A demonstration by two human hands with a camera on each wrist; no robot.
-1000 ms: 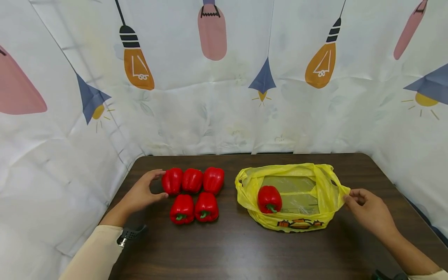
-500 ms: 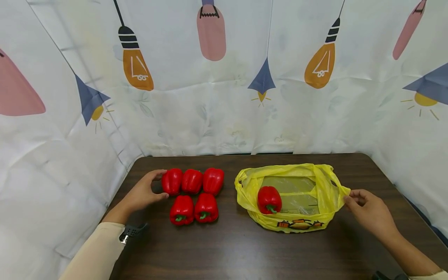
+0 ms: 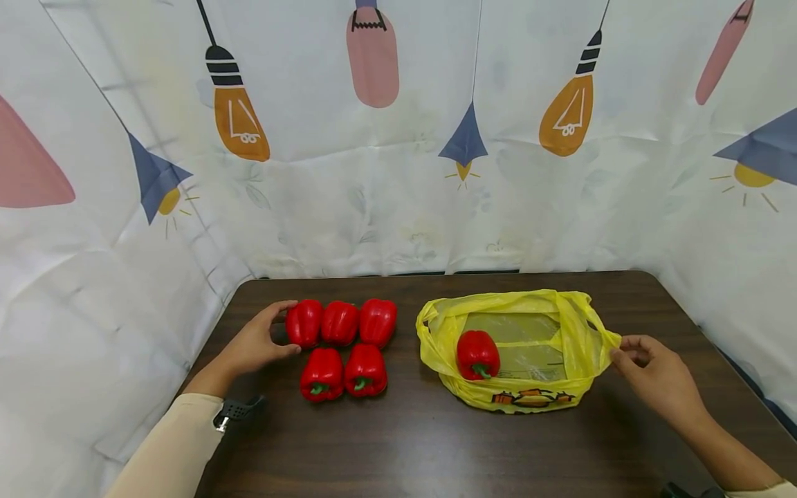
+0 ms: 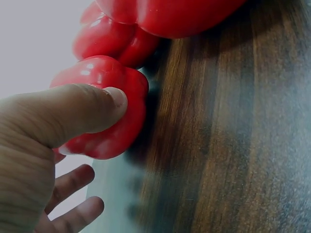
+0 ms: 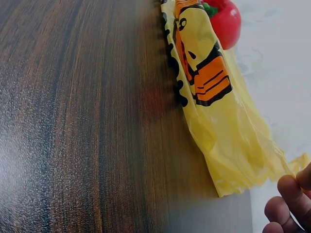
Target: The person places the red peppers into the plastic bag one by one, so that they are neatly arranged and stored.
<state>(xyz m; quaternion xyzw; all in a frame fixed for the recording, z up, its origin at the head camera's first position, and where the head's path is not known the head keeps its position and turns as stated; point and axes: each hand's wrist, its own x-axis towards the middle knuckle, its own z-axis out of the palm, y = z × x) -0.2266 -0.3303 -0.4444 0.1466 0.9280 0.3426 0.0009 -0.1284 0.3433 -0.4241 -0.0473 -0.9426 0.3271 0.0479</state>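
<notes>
On tabletop (image 3: 398, 443): five peppers (image 3: 340, 323) left, three behind two, left hand (image 3: 249, 346) at their left; bag (image 3: 575, 332) right, pepper (image 3: 477, 353) in its left part, right hand (image 3: 663, 377) at its right corner.

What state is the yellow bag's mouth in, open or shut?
Open: the head view shows the yellow bag spread wide, a red pepper visible inside, the right hand pinching the bag's edge.

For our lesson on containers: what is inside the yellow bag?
One red pepper shows inside the bag, with a flat olive surface. Anything beneath that surface or behind the bag's front wall is covered.
</notes>
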